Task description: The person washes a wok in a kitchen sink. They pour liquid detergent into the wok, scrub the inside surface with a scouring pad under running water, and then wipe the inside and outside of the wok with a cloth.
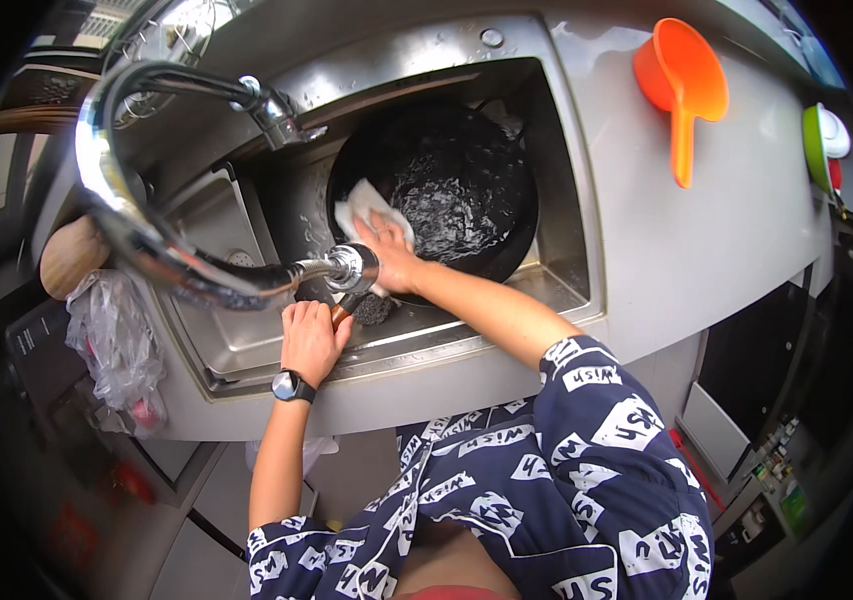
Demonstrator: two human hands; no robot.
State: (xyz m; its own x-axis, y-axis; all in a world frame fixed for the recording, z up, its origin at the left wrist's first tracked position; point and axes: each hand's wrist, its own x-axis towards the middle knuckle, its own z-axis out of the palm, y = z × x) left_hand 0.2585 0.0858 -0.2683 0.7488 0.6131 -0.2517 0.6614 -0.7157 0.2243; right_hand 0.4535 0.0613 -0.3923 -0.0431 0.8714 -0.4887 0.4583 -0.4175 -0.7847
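Observation:
A large black wok (464, 165) sits in the stainless steel sink, with rippling water in it. My right hand (390, 253) presses a white cloth (366, 204) against the wok's left inner side. Below and left of it, my left hand (314, 337), with a watch on the wrist, grips the wok's brown handle (339, 314) near the sink's front edge. The chrome faucet head (352, 268) hangs over the handle and hides part of my right hand and the cloth. Beside the handle lies a dark scouring pad (374, 308).
A steel basin insert (246, 341) fills the sink's left side. An orange dipper (678, 75) rests on the right counter (651, 247). The arched faucet (108, 172) spans the left side. A clear plastic bag (115, 337) and a tan squash (70, 259) lie at the left.

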